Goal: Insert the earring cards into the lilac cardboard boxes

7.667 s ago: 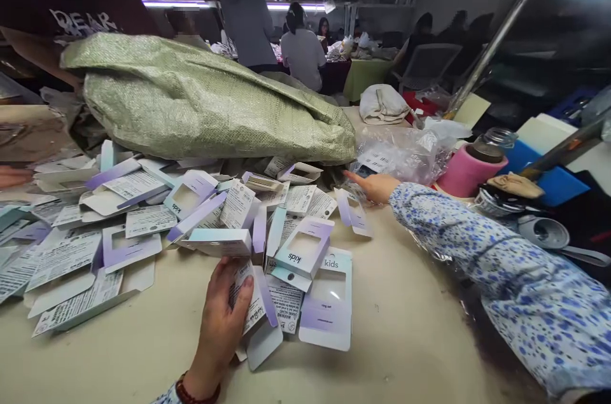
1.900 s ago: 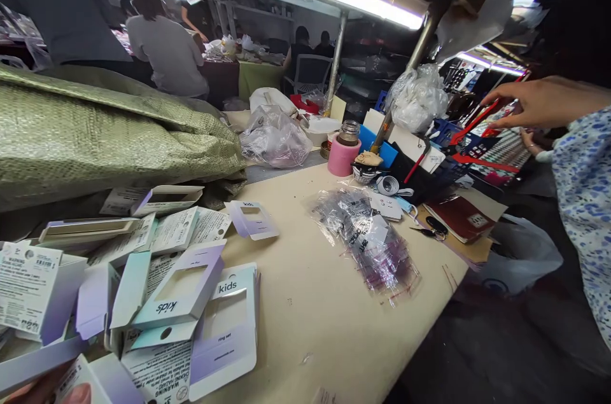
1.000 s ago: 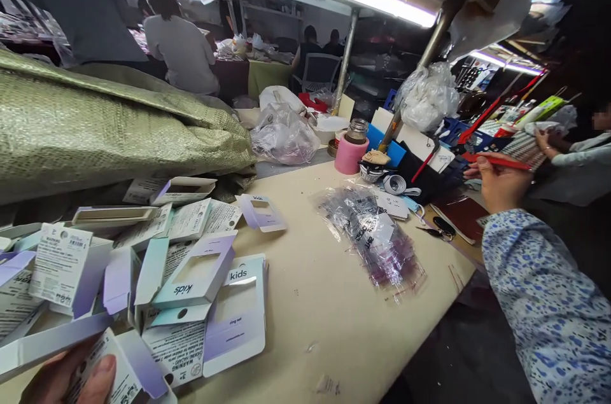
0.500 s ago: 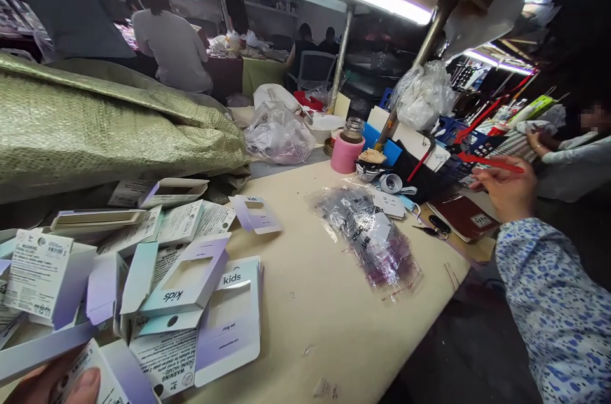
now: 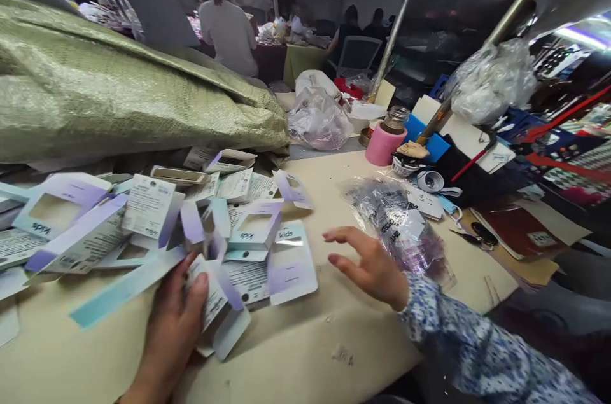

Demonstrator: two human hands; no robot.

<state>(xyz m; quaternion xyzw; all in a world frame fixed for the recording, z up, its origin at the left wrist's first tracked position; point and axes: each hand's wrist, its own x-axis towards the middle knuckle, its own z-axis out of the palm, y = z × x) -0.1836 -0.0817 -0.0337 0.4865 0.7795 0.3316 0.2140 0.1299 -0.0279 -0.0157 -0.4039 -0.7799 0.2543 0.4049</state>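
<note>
Left hand (image 5: pixel 174 321) clamps a flat carton (image 5: pixel 217 302) at 7 o'clock of the table (image 5: pixel 305 353). Right hand (image 5: pixel 372 267) hovers open at 3 o'clock. Carton judged light, creasable; grip edges.

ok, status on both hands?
Left hand grips a flat carton. Right hand open, over the table. Bagged packets beside it.

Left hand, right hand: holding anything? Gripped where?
Left hand grips a flat carton blank at its left edge, thumb on top. Right hand is open, holding nothing.
</note>
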